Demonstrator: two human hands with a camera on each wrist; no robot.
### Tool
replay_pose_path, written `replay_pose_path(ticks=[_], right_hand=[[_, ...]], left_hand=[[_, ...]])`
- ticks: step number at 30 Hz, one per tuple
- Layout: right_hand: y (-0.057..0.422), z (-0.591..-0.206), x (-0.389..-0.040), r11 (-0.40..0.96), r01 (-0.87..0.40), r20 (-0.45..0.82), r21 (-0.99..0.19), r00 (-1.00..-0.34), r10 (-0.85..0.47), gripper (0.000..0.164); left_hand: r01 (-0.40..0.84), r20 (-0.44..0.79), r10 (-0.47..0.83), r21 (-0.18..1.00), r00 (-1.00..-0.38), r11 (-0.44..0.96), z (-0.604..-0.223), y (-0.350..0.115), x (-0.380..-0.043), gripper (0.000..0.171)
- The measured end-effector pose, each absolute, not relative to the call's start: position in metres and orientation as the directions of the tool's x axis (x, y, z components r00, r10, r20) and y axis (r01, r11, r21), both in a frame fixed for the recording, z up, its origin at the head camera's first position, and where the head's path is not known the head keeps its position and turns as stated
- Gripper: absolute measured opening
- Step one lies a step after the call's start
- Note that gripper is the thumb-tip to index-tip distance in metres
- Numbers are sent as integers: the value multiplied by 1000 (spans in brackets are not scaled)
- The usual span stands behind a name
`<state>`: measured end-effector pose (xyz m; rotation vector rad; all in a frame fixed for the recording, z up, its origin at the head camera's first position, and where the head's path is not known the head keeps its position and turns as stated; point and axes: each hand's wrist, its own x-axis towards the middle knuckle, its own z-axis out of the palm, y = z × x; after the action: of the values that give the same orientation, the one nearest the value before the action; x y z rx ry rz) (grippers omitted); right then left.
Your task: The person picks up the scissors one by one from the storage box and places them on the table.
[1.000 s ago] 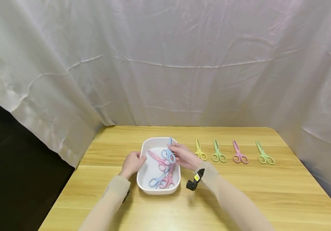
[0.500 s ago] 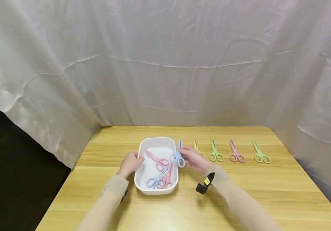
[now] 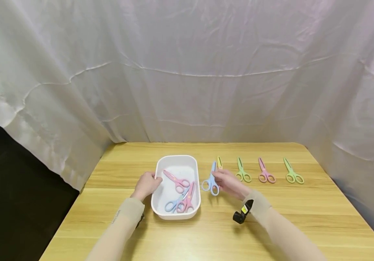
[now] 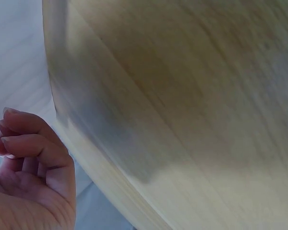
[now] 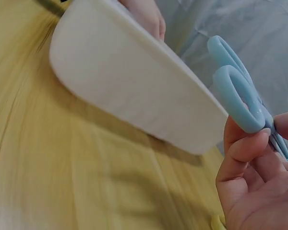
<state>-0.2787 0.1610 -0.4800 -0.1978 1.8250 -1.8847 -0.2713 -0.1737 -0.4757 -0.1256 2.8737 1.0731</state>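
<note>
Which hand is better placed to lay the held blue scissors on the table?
Probably the right hand: it pinches the blue scissors above the table, while the left hand holds the white tray.

Head view bright; left wrist view dimmer, shadowed tabletop [image 4: 192, 96] blurry.

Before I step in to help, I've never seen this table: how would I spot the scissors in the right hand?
On the wooden table, find the white bin. Just beyond its right side, the person's right hand pinches the light-blue scissors. They are the only blue pair outside the bin, unlike the yellow scissors partly hidden behind that hand.
</note>
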Motion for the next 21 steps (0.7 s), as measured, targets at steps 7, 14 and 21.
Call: replay_pose_path(ticks=[7,14,21], right_hand=[[179,-485,-270,114,219,-247,-969,-864,-438,25],[192,-489,-265,121,207,-240,-971,-850,-468,22],[201,-492,-259,155,184,-237,-971,-846,-477,21]], left_hand=[[-109,-108,-50,654,-993,748,-477,-173,-272,32],[-99,-101,-43,654,-994,750,-477,-172,-271,37],[-106,-102,-50,658,-993,746,-477,-173,-270,36]])
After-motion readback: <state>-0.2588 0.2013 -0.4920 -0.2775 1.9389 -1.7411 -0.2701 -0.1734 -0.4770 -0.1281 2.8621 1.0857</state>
